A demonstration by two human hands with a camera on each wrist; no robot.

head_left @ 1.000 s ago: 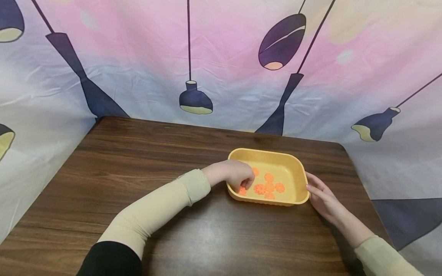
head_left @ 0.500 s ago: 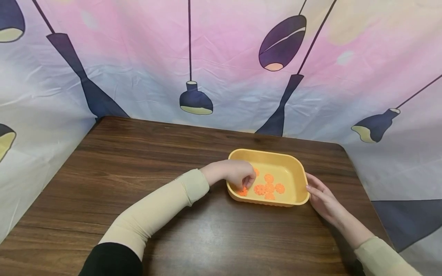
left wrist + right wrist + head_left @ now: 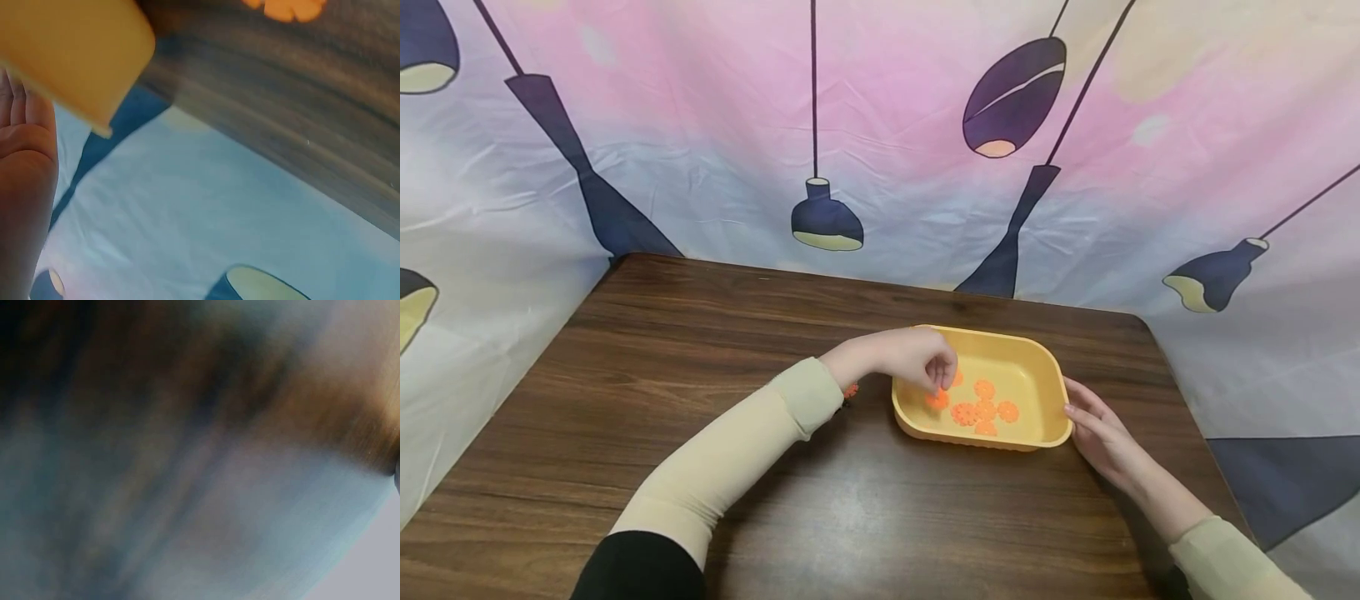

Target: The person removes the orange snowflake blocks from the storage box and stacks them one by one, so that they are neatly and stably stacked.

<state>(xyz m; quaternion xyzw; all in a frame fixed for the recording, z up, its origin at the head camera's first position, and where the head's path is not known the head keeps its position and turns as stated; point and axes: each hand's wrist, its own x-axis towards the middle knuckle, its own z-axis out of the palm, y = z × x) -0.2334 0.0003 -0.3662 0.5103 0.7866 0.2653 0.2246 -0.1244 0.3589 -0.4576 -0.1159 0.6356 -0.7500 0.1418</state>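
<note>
A yellow plastic basin (image 3: 1022, 383) stands on the table, with several flat orange flower-shaped pieces (image 3: 985, 408) in it. My left hand (image 3: 910, 357) reaches over its left end, fingers curled. Its fingertips pinch one orange flower-shaped piece (image 3: 937, 400), held above the basin floor. At the basin's right end my right hand (image 3: 1105, 433) holds the rim, thumb at the edge and fingers along the outer wall. In the left wrist view, the left palm (image 3: 25, 162) shows beside the yellow basin wall (image 3: 75, 56); the fingertips are hidden. The right wrist view is blurred.
Another orange piece (image 3: 851, 390) lies on the brown wooden table (image 3: 850, 517), partly hidden by the left sleeve (image 3: 805, 396). Behind the table hangs a cloth printed with lamps (image 3: 827, 217).
My left hand has risen from the basin floor and lifted the orange flower-shaped piece with it. An orange piece on the table has come into sight by the sleeve. The right hand stays put.
</note>
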